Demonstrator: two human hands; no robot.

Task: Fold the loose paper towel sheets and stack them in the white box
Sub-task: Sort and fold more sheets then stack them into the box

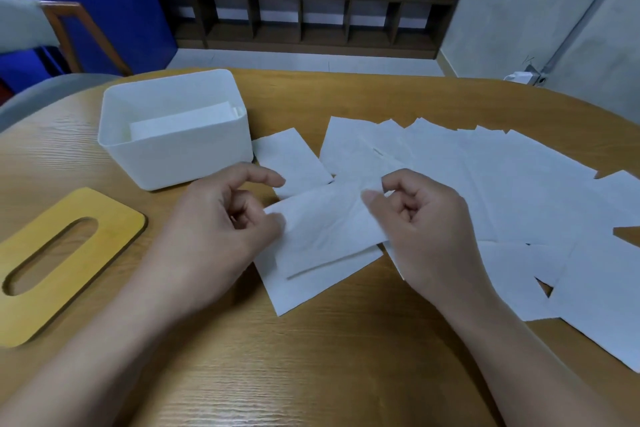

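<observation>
item: my left hand (221, 218) and right hand (426, 222) each pinch an end of one half-folded paper towel sheet (325, 236) on the table (311, 357); white box (173, 149) beyond, folded stack (180, 121) inside; loose sheets (502, 184) right.

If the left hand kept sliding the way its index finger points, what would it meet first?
Probably the small folded sheet lying just past the left hand, beside the white box. The index fingertip already hovers at its near edge; depth is unclear, so it might pass over it.

Box (173, 149) left of sheets (502, 184); lid (52, 253) nearer.
</observation>
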